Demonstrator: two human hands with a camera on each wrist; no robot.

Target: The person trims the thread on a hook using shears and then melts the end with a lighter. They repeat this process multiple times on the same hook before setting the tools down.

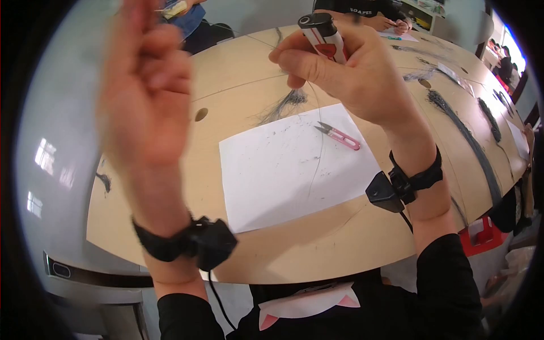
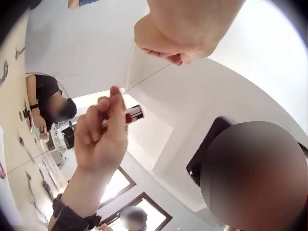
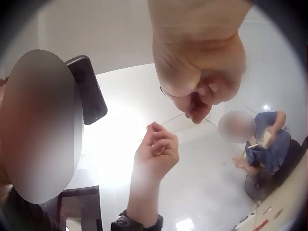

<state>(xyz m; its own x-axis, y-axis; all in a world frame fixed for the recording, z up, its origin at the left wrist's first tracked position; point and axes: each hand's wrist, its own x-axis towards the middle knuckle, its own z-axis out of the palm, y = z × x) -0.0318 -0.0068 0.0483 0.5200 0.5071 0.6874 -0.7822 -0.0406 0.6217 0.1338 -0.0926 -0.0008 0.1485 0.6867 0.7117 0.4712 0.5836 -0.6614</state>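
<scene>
My left hand (image 1: pixel 153 90), blurred in the head view, is raised at the left. In the right wrist view the fingertips of this left hand (image 3: pixel 156 154) pinch a thin thread (image 3: pixel 173 119). The thread (image 2: pixel 147 78) runs taut to my right hand (image 2: pixel 103 134). Higher over the table, my right hand (image 1: pixel 354 71) grips a red, white and black lighter (image 1: pixel 328 44) upright. Below lies white paper (image 1: pixel 272 181) with small dark scraps and pink-handled thread snips (image 1: pixel 340 137).
A dark fibre bundle (image 1: pixel 294 97) lies behind the paper on the wooden table (image 1: pixel 317 255). Long grey bundles (image 1: pixel 470 141) lie at the right, a small dark tuft (image 1: pixel 103 181) at the left. People (image 1: pixel 362 11) sit across the table. A red container (image 1: pixel 481 237) stands below its right edge.
</scene>
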